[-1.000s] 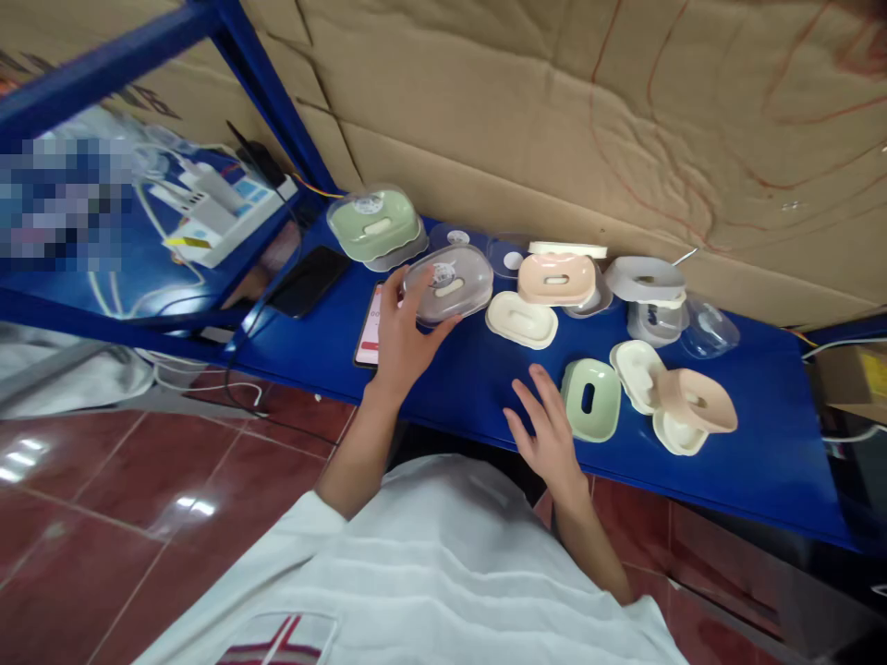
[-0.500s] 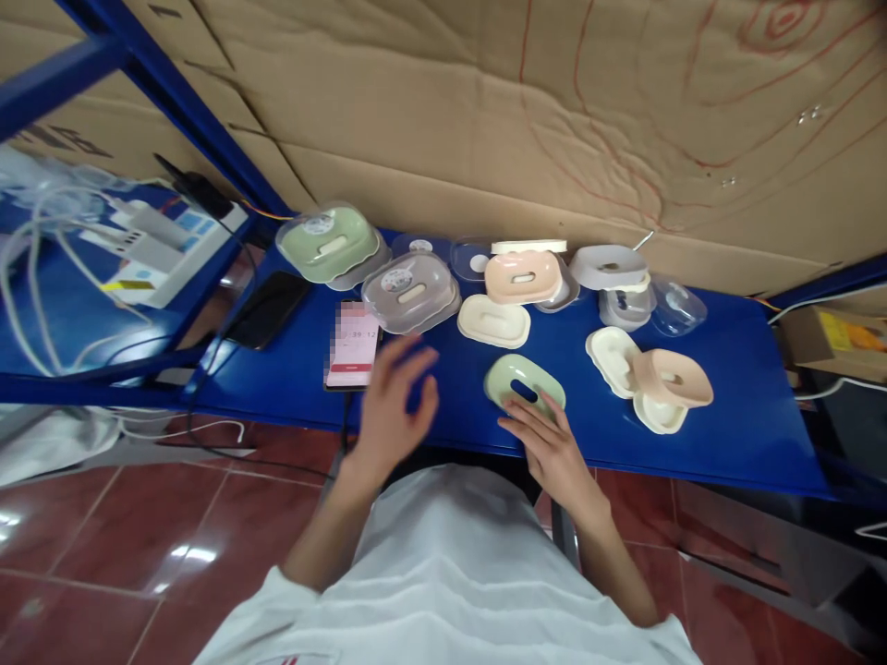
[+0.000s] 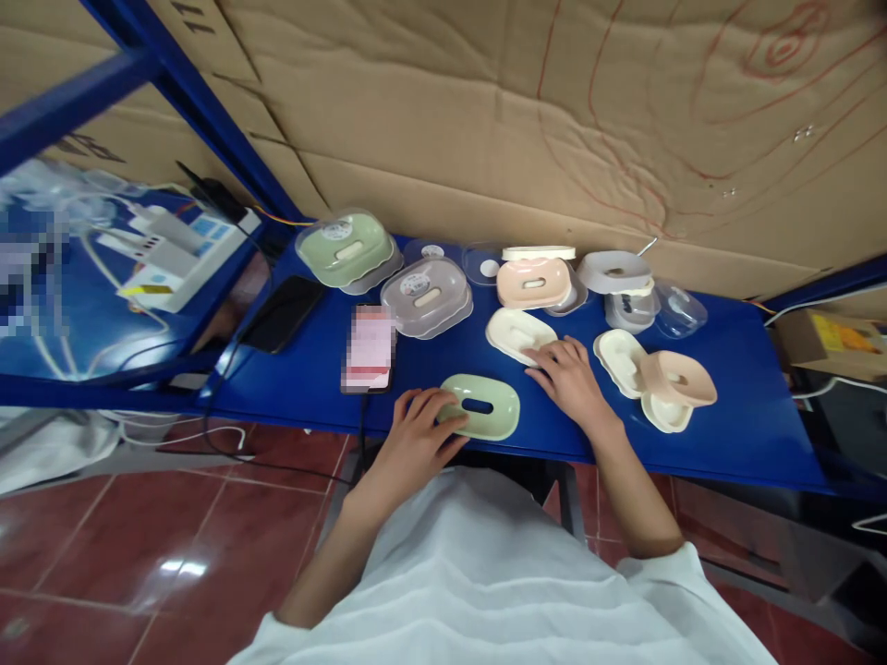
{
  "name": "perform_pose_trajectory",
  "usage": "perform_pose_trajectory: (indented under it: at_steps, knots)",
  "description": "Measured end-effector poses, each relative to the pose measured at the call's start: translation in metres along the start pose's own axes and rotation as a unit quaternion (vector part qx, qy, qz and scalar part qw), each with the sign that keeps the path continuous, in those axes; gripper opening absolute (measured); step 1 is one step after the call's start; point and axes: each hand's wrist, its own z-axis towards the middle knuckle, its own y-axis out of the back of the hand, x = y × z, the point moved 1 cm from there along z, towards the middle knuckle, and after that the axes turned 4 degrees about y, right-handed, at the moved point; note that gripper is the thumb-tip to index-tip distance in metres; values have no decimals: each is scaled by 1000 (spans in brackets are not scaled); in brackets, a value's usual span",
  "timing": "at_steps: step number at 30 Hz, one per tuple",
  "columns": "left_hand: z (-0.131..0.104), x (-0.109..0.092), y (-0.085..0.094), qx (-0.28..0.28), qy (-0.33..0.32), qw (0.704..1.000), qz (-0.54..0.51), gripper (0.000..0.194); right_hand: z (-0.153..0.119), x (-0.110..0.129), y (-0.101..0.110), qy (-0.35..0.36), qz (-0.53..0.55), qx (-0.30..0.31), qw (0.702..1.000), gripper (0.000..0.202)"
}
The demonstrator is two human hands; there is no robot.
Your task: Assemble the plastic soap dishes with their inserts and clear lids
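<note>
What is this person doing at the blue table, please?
The person has both hands on molded pieces. The left hand has its fingers on the left end of a green dish, whose slot is open. The right hand touches a cream tray farther back on the blue table. The two pieces are apart. A peach dish sits behind the tray.

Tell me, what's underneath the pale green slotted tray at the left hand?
The pale green slotted tray shows blue tabletop through its opening. The rest underneath is covered by the tray itself; the left hand hides part of its left end.
</note>
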Motion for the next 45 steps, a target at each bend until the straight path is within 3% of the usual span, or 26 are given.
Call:
perform_pose_trajectory:
  at_steps: [5,8,11,15,21,25,28,31,34,36,40,45]
  knots:
    - [-1,14,-8,-87,20,994,-61,20,-41,10,5,-48,23,-37,998,31]
    - [5,16,-11,-154,33,983,-94,25,-60,32,6,-43,74,-32,996,35]
    - [16,11,-15,-182,33,979,-87,25,-67,57,-1,-40,133,-39,990,42]
    - [30,-2,-20,-130,-4,991,-40,17,-60,68,-6,-55,116,-117,985,73]
    - [19,-6,-21,-44,-36,998,-7,24,-51,65,-9,38,76,-9,996,47]
    - [9,1,-25,-33,-45,998,-13,27,-50,65,-12,58,79,14,995,51]
    - [8,3,-26,-43,-38,998,-20,26,-52,46,-1,45,69,-4,997,58]
    - [10,3,-23,-65,-10,997,-37,25,-67,5,22,-104,-30,-90,990,55]
    - [12,5,-21,-74,2,995,-69,24,-100,-35,43,-262,-153,-150,941,54]
    - [13,6,-21,-70,-1,994,-84,23,-123,-51,50,-315,-184,-170,916,57]
    - [19,5,-24,-75,11,992,-102,23,-149,-66,50,-331,-158,-150,918,53]
    - [24,1,-29,-66,13,991,-113,21,-135,-78,53,-294,-143,-134,936,48]
